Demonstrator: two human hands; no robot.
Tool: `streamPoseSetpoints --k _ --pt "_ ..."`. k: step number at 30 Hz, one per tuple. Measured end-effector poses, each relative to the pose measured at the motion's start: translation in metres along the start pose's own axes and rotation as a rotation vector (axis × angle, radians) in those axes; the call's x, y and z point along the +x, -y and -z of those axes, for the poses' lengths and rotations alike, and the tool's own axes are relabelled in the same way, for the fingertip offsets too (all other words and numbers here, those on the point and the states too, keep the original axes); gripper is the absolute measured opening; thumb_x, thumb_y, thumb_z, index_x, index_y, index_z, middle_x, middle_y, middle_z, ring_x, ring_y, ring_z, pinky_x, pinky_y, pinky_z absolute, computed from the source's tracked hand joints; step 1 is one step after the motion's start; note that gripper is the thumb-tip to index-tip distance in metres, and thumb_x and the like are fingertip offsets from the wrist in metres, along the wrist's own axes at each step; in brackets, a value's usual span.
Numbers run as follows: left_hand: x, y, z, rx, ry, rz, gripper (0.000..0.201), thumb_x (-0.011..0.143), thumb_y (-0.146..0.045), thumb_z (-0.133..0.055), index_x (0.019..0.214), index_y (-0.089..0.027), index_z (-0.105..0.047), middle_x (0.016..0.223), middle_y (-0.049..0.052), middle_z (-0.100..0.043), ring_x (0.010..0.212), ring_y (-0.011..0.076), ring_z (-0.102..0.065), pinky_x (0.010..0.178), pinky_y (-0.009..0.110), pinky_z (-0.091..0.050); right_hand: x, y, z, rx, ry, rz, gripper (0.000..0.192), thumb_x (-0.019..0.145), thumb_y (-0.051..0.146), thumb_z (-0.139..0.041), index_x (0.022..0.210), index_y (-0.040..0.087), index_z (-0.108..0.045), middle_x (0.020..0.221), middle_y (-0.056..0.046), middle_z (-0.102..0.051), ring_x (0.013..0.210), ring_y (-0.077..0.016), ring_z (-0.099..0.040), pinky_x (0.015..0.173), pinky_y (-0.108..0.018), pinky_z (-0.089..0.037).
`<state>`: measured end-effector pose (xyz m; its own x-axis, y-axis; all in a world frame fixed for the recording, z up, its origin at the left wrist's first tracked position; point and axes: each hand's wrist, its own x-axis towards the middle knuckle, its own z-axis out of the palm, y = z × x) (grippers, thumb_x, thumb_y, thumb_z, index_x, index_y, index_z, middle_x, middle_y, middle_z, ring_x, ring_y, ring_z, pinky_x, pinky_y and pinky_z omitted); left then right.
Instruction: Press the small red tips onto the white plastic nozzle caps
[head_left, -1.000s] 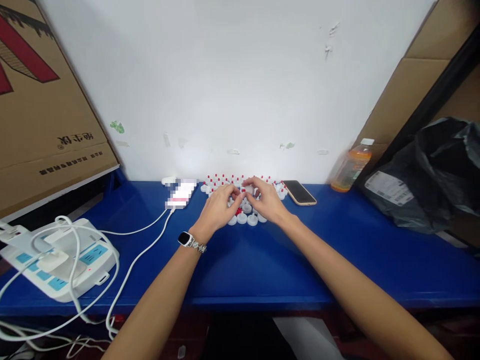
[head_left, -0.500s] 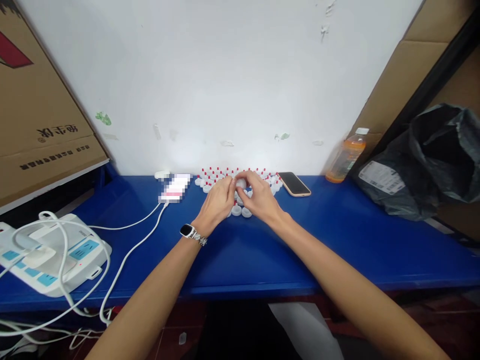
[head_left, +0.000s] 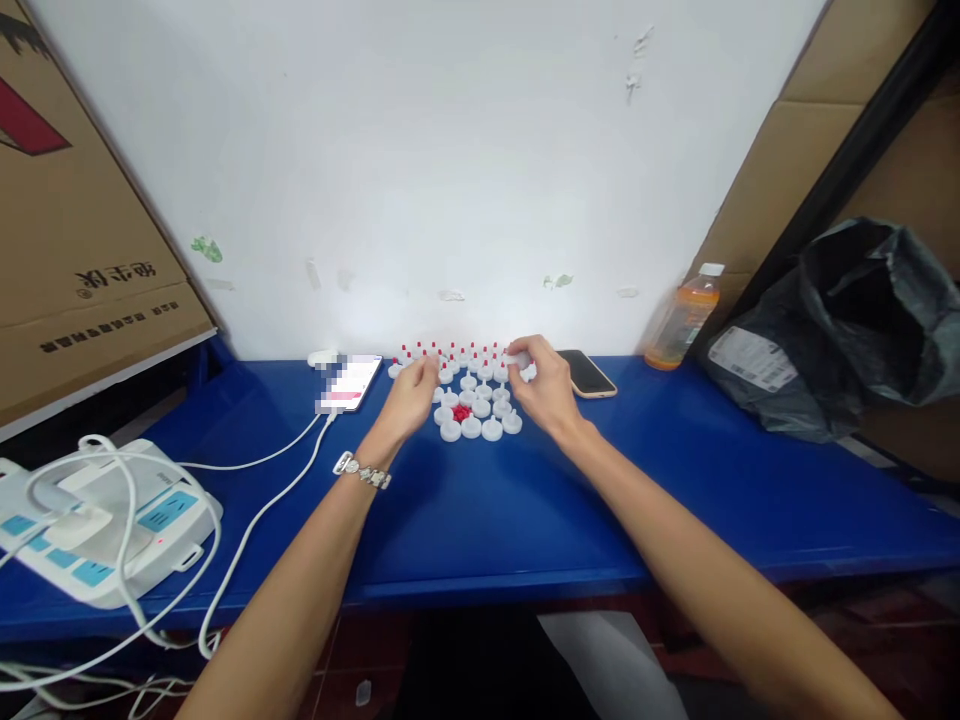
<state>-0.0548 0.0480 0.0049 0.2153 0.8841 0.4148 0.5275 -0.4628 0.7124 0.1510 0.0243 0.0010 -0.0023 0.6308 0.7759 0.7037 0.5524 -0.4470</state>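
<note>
Near the wall, my right hand (head_left: pixel 546 385) pinches a white nozzle cap (head_left: pixel 517 360) between thumb and fingers, just above the group. My left hand (head_left: pixel 412 393) is to its left, thumb and fingertips pressed together; whatever it may hold is too small to make out. White caps with red tips (head_left: pixel 452 352) stand in rows along the wall, partly behind both hands. Closer to me sit several white nozzle caps without red tips (head_left: pixel 491 430). Amid these lies a small heap of loose red tips (head_left: pixel 461 412).
A dark-screened phone (head_left: pixel 589 373) lies right of the caps, a lit phone (head_left: pixel 356 382) on a cable to their left. An orange drink bottle (head_left: pixel 684 318) and a dark plastic bag (head_left: pixel 795 350) stand right. A power strip (head_left: pixel 142 530) with loose cables occupies the blue table's (head_left: pixel 480 530) left.
My hands, together over the caps before, have moved apart. The right went rightward with a white cap, the left leftward. The heap of red tips between them now shows.
</note>
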Motion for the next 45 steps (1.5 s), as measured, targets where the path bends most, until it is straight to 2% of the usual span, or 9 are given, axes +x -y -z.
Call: streamPoseSetpoints --k 3,6,9,13,19,23,28,38,45 --pt "-0.001 0.005 -0.002 0.194 0.099 -0.142 0.034 0.099 -0.044 -0.039 0.083 -0.02 -0.058 0.082 0.003 -0.061 0.081 0.0187 -0.055 0.077 0.032 -0.044 -0.002 0.004 -0.007 0.084 0.074 -0.01 0.011 0.086 0.018 -0.055 0.095 0.021 -0.061 0.099 -0.005 -0.066 0.094 -0.0197 -0.061 0.09 -0.033 -0.048" --pt "-0.004 0.007 -0.003 0.298 0.169 -0.179 0.035 0.099 -0.045 -0.042 0.101 -0.024 -0.069 0.096 0.006 -0.064 0.095 0.0221 -0.057 0.091 0.037 -0.043 -0.004 0.01 -0.013 0.083 0.074 -0.019 0.009 0.085 0.025 -0.061 0.091 0.022 -0.066 0.106 -0.007 -0.064 0.105 -0.022 -0.059 0.094 -0.036 -0.047" --pt "-0.004 0.011 0.004 0.288 0.184 -0.166 0.044 0.101 -0.048 -0.035 0.116 -0.026 -0.07 0.095 0.006 -0.066 0.096 0.0225 -0.058 0.091 0.037 -0.044 -0.002 0.01 -0.013 0.063 0.089 -0.114 0.013 0.083 0.031 -0.064 0.088 0.021 -0.071 0.093 -0.006 -0.063 0.091 -0.0208 -0.06 0.084 -0.034 -0.049" --pt "0.001 0.021 0.018 0.265 0.116 -0.157 0.042 0.101 -0.044 -0.037 0.11 -0.022 -0.071 0.102 0.007 -0.07 0.097 0.022 -0.06 0.089 0.034 -0.045 0.014 0.004 -0.02 0.102 0.202 -0.169 0.015 0.084 0.028 -0.061 0.089 0.018 -0.07 0.079 -0.002 -0.067 0.073 -0.0153 -0.061 0.073 -0.027 -0.048" --pt "0.002 0.034 0.03 0.441 0.02 -0.05 0.029 0.097 -0.036 -0.045 0.094 -0.019 -0.07 0.098 0.01 -0.07 0.093 0.0252 -0.062 0.082 0.036 -0.047 0.056 -0.004 -0.059 -0.197 0.516 -0.096 0.019 0.085 0.024 -0.057 0.093 0.018 -0.073 0.093 -0.005 -0.075 0.085 -0.018 -0.066 0.077 -0.027 -0.045" --pt "-0.002 0.036 0.034 0.553 -0.046 0.018 0.025 0.095 -0.032 -0.048 0.091 -0.02 -0.069 0.094 0.012 -0.069 0.093 0.0277 -0.063 0.079 0.037 -0.048 0.067 -0.004 -0.077 -0.373 0.7 -0.027 0.017 0.084 0.024 -0.059 0.086 0.02 -0.075 0.092 -0.005 -0.077 0.089 -0.0211 -0.067 0.09 -0.034 -0.041" --pt "-0.006 0.034 0.033 0.538 -0.06 0.035 0.021 0.094 -0.031 -0.05 0.087 -0.02 -0.067 0.09 0.012 -0.069 0.09 0.0276 -0.062 0.076 0.037 -0.048 0.07 -0.002 -0.085 -0.391 0.752 0.01 0.017 0.085 0.027 -0.06 0.084 0.02 -0.076 0.092 -0.005 -0.077 0.092 -0.0231 -0.067 0.098 -0.04 -0.034" --pt "-0.007 0.032 0.032 0.521 0.003 0.032 0.022 0.096 -0.03 -0.049 0.087 -0.019 -0.065 0.089 0.012 -0.067 0.089 0.028 -0.061 0.077 0.038 -0.047 0.071 -0.001 -0.088 -0.415 0.82 0.038 0.014 0.079 0.025 -0.063 0.082 0.021 -0.076 0.088 -0.004 -0.077 0.092 -0.0229 -0.067 0.098 -0.039 -0.031" --pt "-0.006 0.031 0.03 0.556 0.017 0.012 0.024 0.097 -0.032 -0.047 0.087 -0.019 -0.065 0.093 0.012 -0.067 0.091 0.0272 -0.06 0.078 0.037 -0.046 0.076 -0.008 -0.1 -0.505 0.662 -0.097 0.032 0.079 0.043 -0.066 0.097 0.018 -0.072 0.105 -0.013 -0.073 0.109 -0.0315 -0.059 0.098 -0.043 -0.031"
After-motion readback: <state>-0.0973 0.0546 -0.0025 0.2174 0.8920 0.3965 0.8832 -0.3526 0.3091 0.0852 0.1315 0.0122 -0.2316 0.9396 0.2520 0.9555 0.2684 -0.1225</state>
